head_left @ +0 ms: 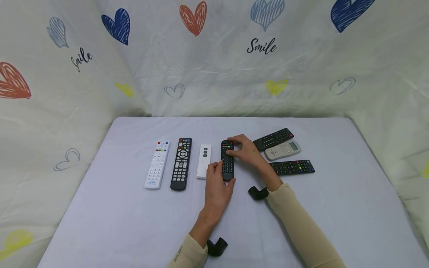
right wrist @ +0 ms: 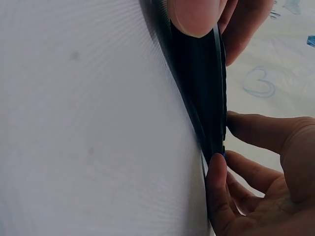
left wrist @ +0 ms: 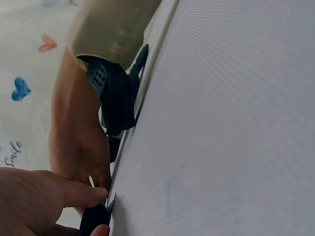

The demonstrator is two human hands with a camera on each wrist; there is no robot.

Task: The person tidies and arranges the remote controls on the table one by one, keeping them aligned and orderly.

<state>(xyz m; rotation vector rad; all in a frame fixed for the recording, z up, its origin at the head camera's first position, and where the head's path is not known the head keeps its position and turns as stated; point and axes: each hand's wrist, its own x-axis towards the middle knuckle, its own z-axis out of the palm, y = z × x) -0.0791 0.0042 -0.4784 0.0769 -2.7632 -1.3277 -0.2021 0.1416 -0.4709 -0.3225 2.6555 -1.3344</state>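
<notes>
Right wrist view alone shows black remote [right wrist: 199,93] edge, left hand [right wrist: 256,172] fingertips touching.

From head height we look forward and down across the desk [head_left: 117,216] toward the far cloth wall. Our left wrist view sits very near the desk surface, looking along it at both hands. Our right wrist view is equally close, facing the remote [right wrist: 199,78] edge-on. All three share that remote and the fingers around it.
</notes>
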